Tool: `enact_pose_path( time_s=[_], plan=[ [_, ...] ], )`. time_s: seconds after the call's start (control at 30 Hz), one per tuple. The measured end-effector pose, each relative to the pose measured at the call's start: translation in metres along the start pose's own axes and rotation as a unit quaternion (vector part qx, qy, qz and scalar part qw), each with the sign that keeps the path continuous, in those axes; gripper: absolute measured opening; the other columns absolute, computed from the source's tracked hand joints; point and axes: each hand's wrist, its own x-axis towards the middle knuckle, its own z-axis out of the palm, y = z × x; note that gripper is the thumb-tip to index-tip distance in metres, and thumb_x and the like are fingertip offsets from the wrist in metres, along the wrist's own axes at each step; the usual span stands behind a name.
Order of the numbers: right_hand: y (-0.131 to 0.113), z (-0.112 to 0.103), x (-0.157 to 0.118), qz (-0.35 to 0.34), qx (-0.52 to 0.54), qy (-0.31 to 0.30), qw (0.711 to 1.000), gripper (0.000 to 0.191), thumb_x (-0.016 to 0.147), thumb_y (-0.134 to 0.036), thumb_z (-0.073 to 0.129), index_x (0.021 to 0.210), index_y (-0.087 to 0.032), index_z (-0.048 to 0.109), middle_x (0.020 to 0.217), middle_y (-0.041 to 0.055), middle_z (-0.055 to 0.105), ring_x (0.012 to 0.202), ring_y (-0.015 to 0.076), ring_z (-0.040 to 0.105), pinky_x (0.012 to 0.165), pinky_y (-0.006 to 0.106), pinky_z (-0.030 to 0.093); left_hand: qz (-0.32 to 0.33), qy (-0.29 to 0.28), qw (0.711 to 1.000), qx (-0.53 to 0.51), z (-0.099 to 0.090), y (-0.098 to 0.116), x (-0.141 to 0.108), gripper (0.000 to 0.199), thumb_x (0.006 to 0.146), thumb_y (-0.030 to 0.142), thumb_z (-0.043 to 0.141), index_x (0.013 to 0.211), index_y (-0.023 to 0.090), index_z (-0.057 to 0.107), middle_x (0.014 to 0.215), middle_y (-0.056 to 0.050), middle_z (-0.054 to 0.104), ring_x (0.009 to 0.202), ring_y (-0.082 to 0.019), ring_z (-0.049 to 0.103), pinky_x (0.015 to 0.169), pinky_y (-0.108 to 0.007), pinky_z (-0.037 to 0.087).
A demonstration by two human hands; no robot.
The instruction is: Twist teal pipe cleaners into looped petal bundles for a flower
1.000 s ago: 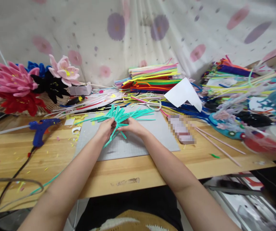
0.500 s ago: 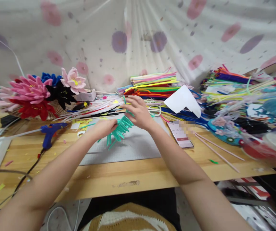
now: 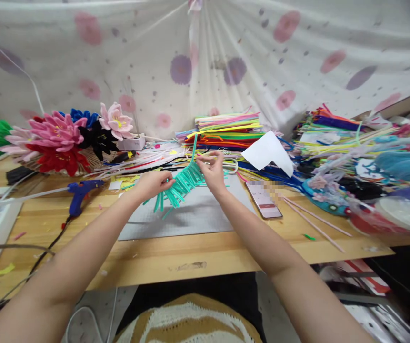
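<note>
A fringe of teal pipe cleaners (image 3: pixel 183 185), many short strands side by side, is held above the grey cutting mat (image 3: pixel 205 221). At its left end my left hand (image 3: pixel 157 183) is closed, thumb and fingers pinching the row. My right hand (image 3: pixel 212 170) is at the other end, fingertips together on the teal strands where one longer strand sticks straight up. The loose ends of the fringe hang down toward the mat. Exactly which strand my right fingertips grip is too small to tell.
Pipe cleaner flowers (image 3: pixel 56 133) stand at the back left, with a blue glue gun (image 3: pixel 79 194) before them. Bundled pipe cleaners (image 3: pixel 226 128) lie at the back. A white paper (image 3: pixel 268 153), a phone (image 3: pixel 265 200) and pink stems (image 3: pixel 315 221) are to the right.
My right hand has come down and its spread fingers have closed on the right end of the teal fringe. My left hand keeps its pinch. The camera view has shifted slightly.
</note>
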Motion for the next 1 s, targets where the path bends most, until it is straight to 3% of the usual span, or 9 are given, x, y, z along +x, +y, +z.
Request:
enact_pose_path(
  time_s=[0.07, 0.23, 0.3, 0.37, 0.5, 0.57, 0.7, 0.8, 1.0],
  plan=[
    [0.003, 0.003, -0.007, 0.068, 0.045, 0.044, 0.996, 0.057, 0.065, -0.042, 0.066, 0.110, -0.024, 0.036, 0.092, 0.0017, 0.061, 0.073, 0.0111, 0.058, 0.065, 0.024, 0.045, 0.007, 0.005, 1.000, 0.019, 0.000, 0.002, 0.001, 0.035, 0.082, 0.047, 0.040, 0.083, 0.021, 0.062, 0.063, -0.001, 0.060, 0.056, -0.014, 0.050, 0.053, -0.024, 0.026],
    [-0.009, -0.005, -0.012, 0.218, 0.053, -0.222, 0.949, 0.044, 0.052, -0.031, 0.077, 0.088, -0.016, 0.057, 0.080, 0.0020, 0.065, 0.069, 0.0127, 0.058, 0.064, 0.025, 0.046, 0.023, -0.004, 1.000, 0.010, 0.001, 0.004, 0.005, 0.035, 0.080, 0.052, 0.044, 0.086, 0.025, 0.064, 0.069, -0.001, 0.064, 0.064, -0.015, 0.054, 0.059, -0.024, 0.031],
    [-0.012, -0.005, -0.013, 0.243, 0.076, -0.258, 0.932, 0.035, 0.049, -0.028, 0.078, 0.076, -0.014, 0.061, 0.073, 0.0018, 0.065, 0.063, 0.0122, 0.057, 0.061, 0.025, 0.046, 0.004, 0.004, 1.000, -0.011, 0.000, 0.007, 0.006, 0.032, 0.079, 0.050, 0.047, 0.091, 0.026, 0.064, 0.073, 0.000, 0.065, 0.068, -0.015, 0.056, 0.062, -0.024, 0.033],
    [-0.009, -0.004, -0.013, 0.262, 0.106, -0.232, 0.931, 0.031, 0.048, -0.026, 0.079, 0.070, -0.014, 0.062, 0.067, 0.0014, 0.065, 0.059, 0.0118, 0.057, 0.060, 0.026, 0.046, -0.029, 0.063, 0.997, -0.036, -0.001, 0.010, 0.002, 0.031, 0.080, 0.047, 0.048, 0.096, 0.025, 0.062, 0.079, -0.002, 0.065, 0.075, -0.017, 0.057, 0.067, -0.025, 0.036],
    [0.004, -0.005, -0.012, 0.275, 0.159, -0.164, 0.934, 0.033, 0.047, -0.025, 0.080, 0.074, -0.014, 0.064, 0.073, 0.0023, 0.067, 0.065, 0.0129, 0.061, 0.066, 0.028, 0.049, -0.123, 0.308, 0.939, -0.089, 0.005, 0.016, -0.019, 0.030, 0.086, 0.039, 0.038, 0.091, 0.019, 0.060, 0.092, -0.008, 0.062, 0.092, -0.018, 0.054, 0.081, -0.028, 0.038],
    [0.008, -0.008, -0.011, 0.284, 0.163, -0.158, 0.932, 0.033, 0.047, -0.025, 0.080, 0.074, -0.014, 0.064, 0.073, 0.0025, 0.067, 0.065, 0.0129, 0.061, 0.066, 0.028, 0.050, -0.151, 0.337, 0.923, -0.106, 0.017, 0.016, -0.033, 0.030, 0.087, 0.038, 0.037, 0.082, 0.018, 0.059, 0.086, -0.008, 0.060, 0.088, -0.017, 0.054, 0.082, -0.028, 0.039],
    [0.009, -0.013, -0.011, 0.305, 0.174, -0.184, 0.918, 0.033, 0.048, -0.025, 0.080, 0.074, -0.013, 0.064, 0.071, 0.0020, 0.067, 0.064, 0.0127, 0.062, 0.066, 0.027, 0.050, -0.202, 0.250, 0.929, -0.184, 0.050, 0.009, -0.042, 0.032, 0.085, 0.043, 0.038, 0.091, 0.018, 0.057, 0.096, -0.008, 0.060, 0.096, -0.019, 0.053, 0.086, -0.031, 0.039],
    [0.008, -0.012, -0.013, 0.316, 0.175, -0.200, 0.911, 0.031, 0.049, -0.025, 0.080, 0.073, -0.014, 0.064, 0.070, 0.0013, 0.067, 0.064, 0.0123, 0.061, 0.066, 0.027, 0.049, -0.244, 0.209, 0.897, -0.305, 0.062, 0.004, -0.032, 0.040, 0.081, 0.048, 0.043, 0.101, 0.016, 0.056, 0.107, -0.011, 0.058, 0.102, -0.019, 0.052, 0.086, -0.031, 0.040],
    [0.010, -0.009, -0.016, 0.281, 0.161, -0.222, 0.920, 0.023, 0.053, -0.026, 0.077, 0.068, -0.014, 0.064, 0.066, -0.0016, 0.065, 0.059, 0.0088, 0.057, 0.061, 0.023, 0.045, -0.215, 0.042, 0.857, -0.466, 0.048, 0.017, -0.018, 0.035, 0.062, 0.050, 0.065, 0.073, 0.017, 0.062, 0.066, -0.001, 0.061, 0.064, -0.015, 0.054, 0.063, -0.026, 0.040]
  ],
)
